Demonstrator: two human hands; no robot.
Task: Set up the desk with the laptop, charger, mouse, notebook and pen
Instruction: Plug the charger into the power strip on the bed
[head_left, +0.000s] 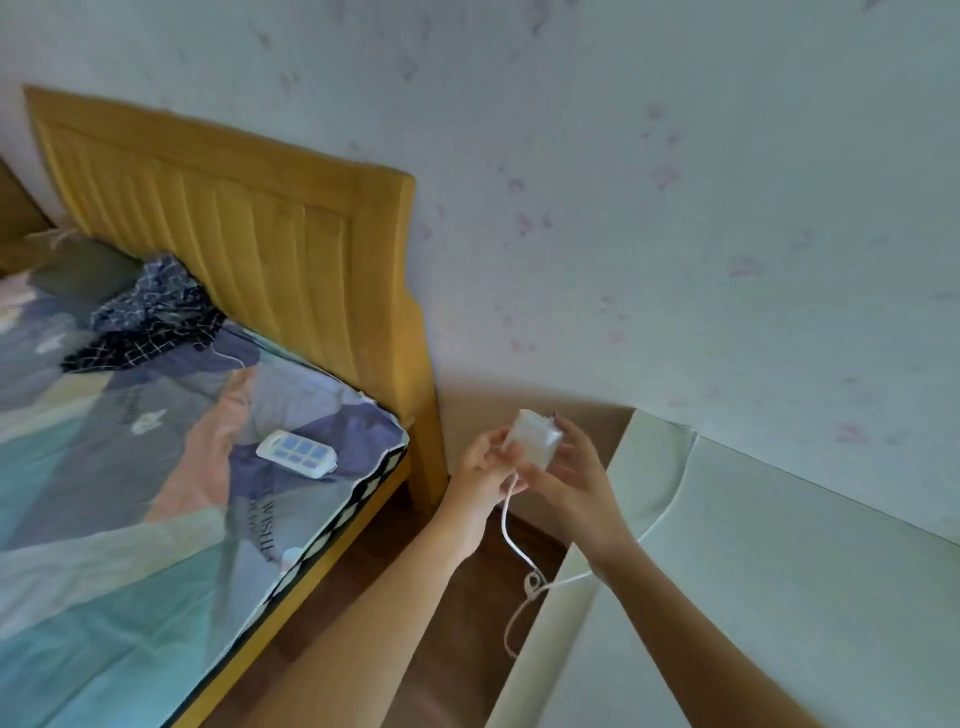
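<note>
Both forearms extended forward. Left hand and right hand each hold a grip on the white square charger brick, raised between the bed and the white worktop; white cord hangs below.

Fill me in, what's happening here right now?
A person holds the white charger in both hands, left hand and right hand, in the gap between the bed and the white desk. Its cable hangs down and trails onto the desk edge. A white power strip lies on the bed.
</note>
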